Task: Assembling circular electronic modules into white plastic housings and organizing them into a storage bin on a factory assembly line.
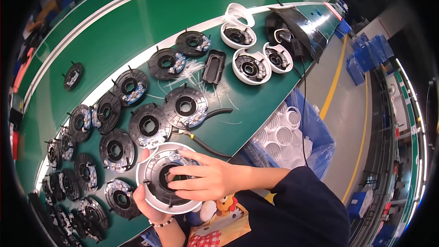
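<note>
The left hand [145,201] cups a white ring [167,178] from below at the near table [256,105] edge, while the right hand [208,178] presses a black disc [170,179] into it, fingers spread flat.

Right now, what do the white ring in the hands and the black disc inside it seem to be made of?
The white ring looks like moulded plastic, smooth and slightly glossy, with soft highlights on its rim. The black disc inside it also looks like plastic, matte and ribbed; the small silvery parts on it may be metal, though that is unclear. The left hand supports it and the right hand presses on top.
</note>
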Demonstrator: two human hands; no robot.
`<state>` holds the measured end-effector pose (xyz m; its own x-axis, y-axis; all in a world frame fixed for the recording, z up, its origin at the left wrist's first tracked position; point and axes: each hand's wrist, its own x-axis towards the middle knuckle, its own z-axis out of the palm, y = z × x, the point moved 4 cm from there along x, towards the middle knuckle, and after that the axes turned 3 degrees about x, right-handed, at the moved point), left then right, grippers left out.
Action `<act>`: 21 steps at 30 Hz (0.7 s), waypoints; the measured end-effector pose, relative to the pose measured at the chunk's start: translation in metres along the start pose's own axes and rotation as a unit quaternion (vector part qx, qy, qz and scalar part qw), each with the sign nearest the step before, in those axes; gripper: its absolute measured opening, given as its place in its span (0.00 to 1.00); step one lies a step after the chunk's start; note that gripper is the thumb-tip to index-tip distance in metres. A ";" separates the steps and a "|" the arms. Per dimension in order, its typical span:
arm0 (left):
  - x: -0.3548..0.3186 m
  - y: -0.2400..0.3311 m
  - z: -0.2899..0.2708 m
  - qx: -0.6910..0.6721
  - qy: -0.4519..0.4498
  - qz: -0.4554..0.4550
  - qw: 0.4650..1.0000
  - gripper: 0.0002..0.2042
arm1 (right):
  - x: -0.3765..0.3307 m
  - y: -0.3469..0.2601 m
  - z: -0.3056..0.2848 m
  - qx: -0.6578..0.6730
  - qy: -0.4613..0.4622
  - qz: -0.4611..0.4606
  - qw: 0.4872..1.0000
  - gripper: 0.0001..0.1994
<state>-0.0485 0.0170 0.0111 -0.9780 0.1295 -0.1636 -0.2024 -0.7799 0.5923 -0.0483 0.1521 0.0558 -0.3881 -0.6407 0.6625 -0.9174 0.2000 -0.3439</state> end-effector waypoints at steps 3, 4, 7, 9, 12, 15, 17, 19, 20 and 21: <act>0.006 -0.010 0.000 0.072 -0.004 -0.019 0.997 0.32 | -0.015 0.003 -0.008 -0.031 -0.008 0.009 0.999 0.07; 0.008 -0.013 0.007 0.095 0.004 -0.015 0.995 0.32 | -0.020 0.003 -0.012 -0.042 -0.009 0.016 0.999 0.07; 0.011 -0.011 0.012 0.139 -0.013 0.005 0.990 0.33 | -0.014 -0.002 -0.021 -0.111 -0.020 0.033 0.993 0.05; 0.012 -0.010 0.016 0.150 -0.026 0.008 0.988 0.34 | -0.015 -0.002 -0.022 -0.146 -0.011 0.042 0.988 0.06; 0.013 -0.011 0.014 0.153 -0.020 0.012 0.988 0.34 | -0.018 0.001 -0.019 -0.155 -0.019 0.040 0.987 0.07; 0.009 -0.010 0.013 0.132 -0.013 0.015 0.991 0.33 | -0.013 0.000 -0.020 -0.148 -0.003 0.025 0.989 0.07; 0.011 -0.014 0.013 0.083 -0.003 -0.005 0.997 0.31 | -0.013 0.002 -0.022 -0.107 -0.001 0.024 0.994 0.08; 0.014 -0.019 0.008 -0.030 -0.002 -0.094 0.995 0.27 | -0.012 0.007 -0.024 -0.042 0.010 0.020 0.999 0.10; 0.016 -0.022 0.005 -0.072 -0.005 -0.137 0.988 0.26 | -0.013 0.012 -0.024 -0.011 -0.005 0.046 0.999 0.10; 0.017 -0.028 -0.002 -0.095 -0.007 -0.164 0.982 0.26 | -0.007 0.017 -0.027 0.025 -0.004 0.060 0.998 0.10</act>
<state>-0.0590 0.0397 -0.0097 -0.8631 0.3997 -0.3088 -0.4940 -0.7954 0.3511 -0.0636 0.1802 0.0636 -0.4941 -0.6208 0.6087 -0.8587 0.2387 -0.4536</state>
